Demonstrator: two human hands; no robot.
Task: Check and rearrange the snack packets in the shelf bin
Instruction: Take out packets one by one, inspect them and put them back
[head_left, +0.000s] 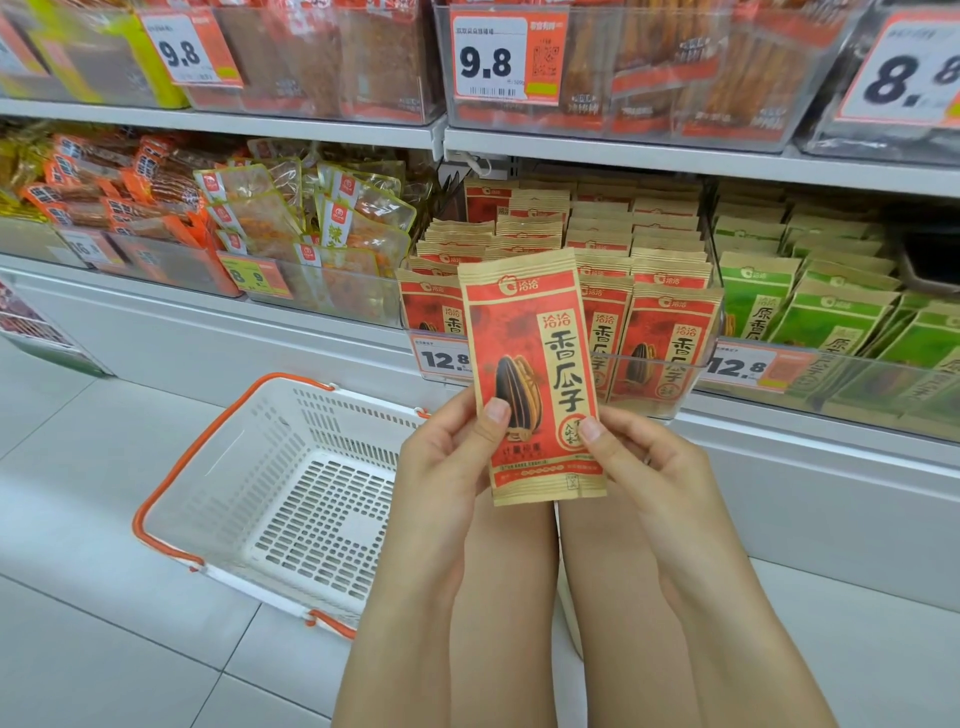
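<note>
- Your left hand and right hand pinch one red packet by its bottom corners.
- It is out, just in front of the bin.
- You are checking it; I think putting it back is left.

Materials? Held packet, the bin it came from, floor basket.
Packet: looks like matte kraft paper, tan with red print and crimped ends; any inner lining can't be told. Both hands, left and right, pinch its lower edges. Bin: clear rigid plastic, packets visible through it. Basket: white perforated moulded plastic, orange handles.
</note>
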